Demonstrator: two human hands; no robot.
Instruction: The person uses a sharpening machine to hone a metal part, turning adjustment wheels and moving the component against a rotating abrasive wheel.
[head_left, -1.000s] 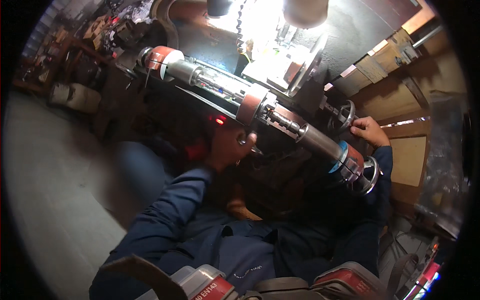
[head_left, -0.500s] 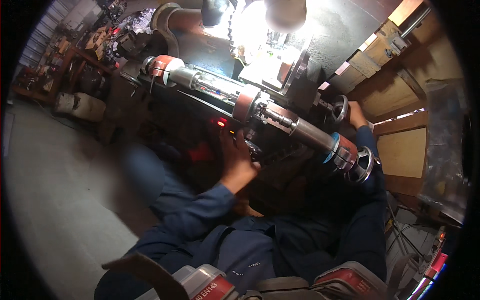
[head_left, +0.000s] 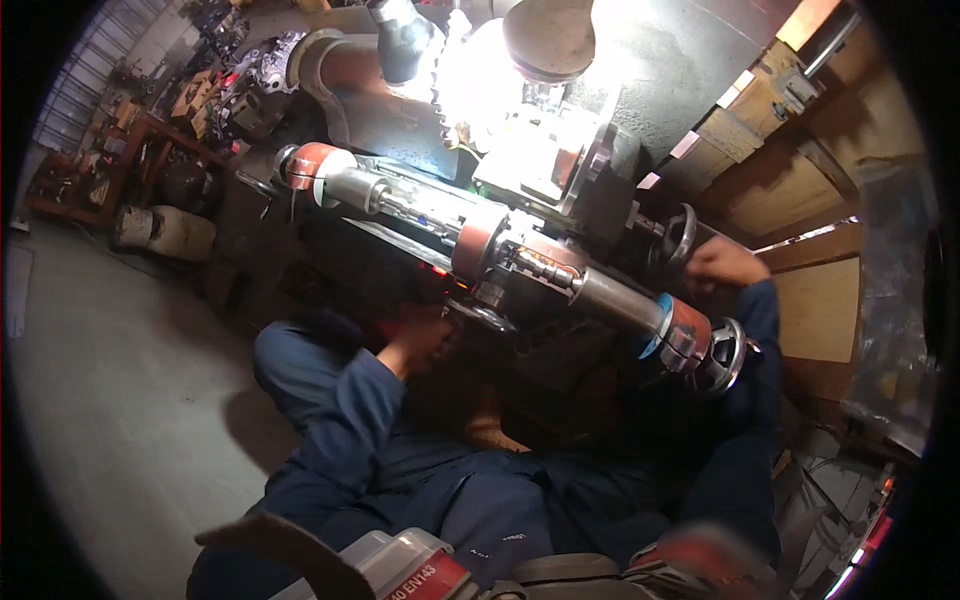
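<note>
My left hand [head_left: 422, 341] is closed in the shadow under the machine, at the left end of a small chrome handwheel [head_left: 482, 316]; its fingers are dark and seem to grip the wheel's handle. On the right, my right hand [head_left: 728, 263] is curled into a fist against the lower right rim of another handwheel [head_left: 679, 236], apparently round its handle, which the fingers hide. Between and above the hands, a long metal shaft assembly [head_left: 545, 268] runs slanting across the machine, with red-brown collars [head_left: 478, 243] along it.
A bright lamp [head_left: 400, 45] lights a white-looking block [head_left: 525, 160] behind the shaft. A spoked wheel [head_left: 722, 358] sits at the shaft's right end. Wooden panelling [head_left: 800, 310] stands close on the right. Shelves with metal parts [head_left: 140, 150] and a pale canister [head_left: 165, 232] are at the left.
My left hand has moved down and left, its fingers now curled. My right hand has shifted down and right beside its wheel, coming more into sight. The view has tilted slightly.
</note>
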